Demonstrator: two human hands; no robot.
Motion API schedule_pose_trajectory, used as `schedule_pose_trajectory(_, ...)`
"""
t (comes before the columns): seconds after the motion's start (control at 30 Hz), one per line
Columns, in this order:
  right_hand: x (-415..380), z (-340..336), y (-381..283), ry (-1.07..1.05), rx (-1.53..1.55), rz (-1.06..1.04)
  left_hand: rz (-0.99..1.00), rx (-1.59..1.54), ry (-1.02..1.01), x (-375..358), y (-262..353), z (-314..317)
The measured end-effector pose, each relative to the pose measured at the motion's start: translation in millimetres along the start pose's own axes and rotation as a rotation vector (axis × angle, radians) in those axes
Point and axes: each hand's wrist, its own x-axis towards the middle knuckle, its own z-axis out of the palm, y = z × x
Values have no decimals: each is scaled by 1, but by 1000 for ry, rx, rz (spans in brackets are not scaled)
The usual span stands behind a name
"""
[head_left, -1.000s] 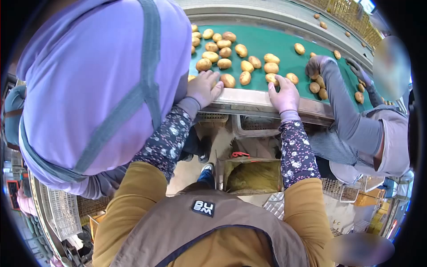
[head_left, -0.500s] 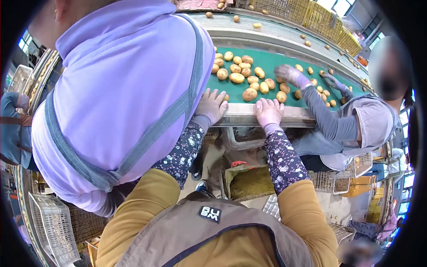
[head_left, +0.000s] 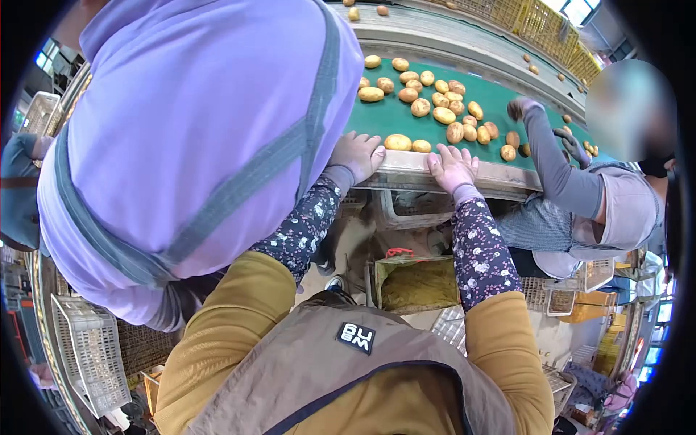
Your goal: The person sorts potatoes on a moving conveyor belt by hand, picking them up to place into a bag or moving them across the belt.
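Observation:
My left hand [head_left: 358,156] lies on the metal edge [head_left: 409,163] of a green conveyor belt [head_left: 388,119], its fingers stretched out and holding nothing. Farther right along the same edge rests my right hand [head_left: 454,167], flat with the fingers spread. Between the two hands, a yellow potato [head_left: 397,142] and a smaller potato [head_left: 421,146] lie on the belt just behind the edge, not in my grasp. Several more potatoes [head_left: 444,115] are scattered beyond them on the green surface.
A person in a purple top [head_left: 217,109] stands close at my left. At my right another person reaches over the belt with gloved hands [head_left: 523,107]. Below the edge are a grey crate [head_left: 413,220] and an open box [head_left: 417,286]. White crates [head_left: 90,351] stand lower left.
The view has shifted slightly. Potatoes on the belt have moved right, and two now lie between my hands. Both my hands stay on the edge. The right-hand person's gloved hand has moved right.

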Motion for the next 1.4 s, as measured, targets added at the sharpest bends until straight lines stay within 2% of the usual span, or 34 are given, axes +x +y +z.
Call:
schedule_pose_trajectory(0.3,2,-7,30,-31,13,-19,70,27,65,11,21,11)
schedule_pose_trajectory(0.47,5,3,38,21,4,-34,151,-41,166,15,22,20)
schedule_pose_trajectory(0.6,-1,-5,34,-37,21,-38,243,-20,274,5,18,27)
schedule_pose_trajectory(0.7,-4,-8,33,-34,-9,-36,212,36,311,-12,26,25)
schedule_pose_trajectory(0.9,-9,-12,52,-60,13,-73,176,138,198,-37,41,30)
schedule_pose_trajectory(0.93,-10,-13,56,-61,18,-67,149,136,138,-41,41,29)
schedule_pose_trajectory(1.1,-19,-16,61,-30,0,-68,5,180,87,-64,22,20)
schedule_pose_trajectory(1.2,-20,-9,48,5,21,-65,-23,112,95,-71,-15,12)
schedule_pose_trajectory(1.23,-17,-6,45,33,29,-57,27,82,211,-67,-28,9)
schedule_pose_trajectory(1.3,-10,0,49,39,6,-53,-111,-203,206,-48,-43,1)
schedule_pose_trajectory(1.33,-7,3,54,54,-7,-52,-152,-170,268,-38,-41,4)
schedule_pose_trajectory(1.4,3,10,47,94,-16,-48,-125,-233,231,-21,-47,10)
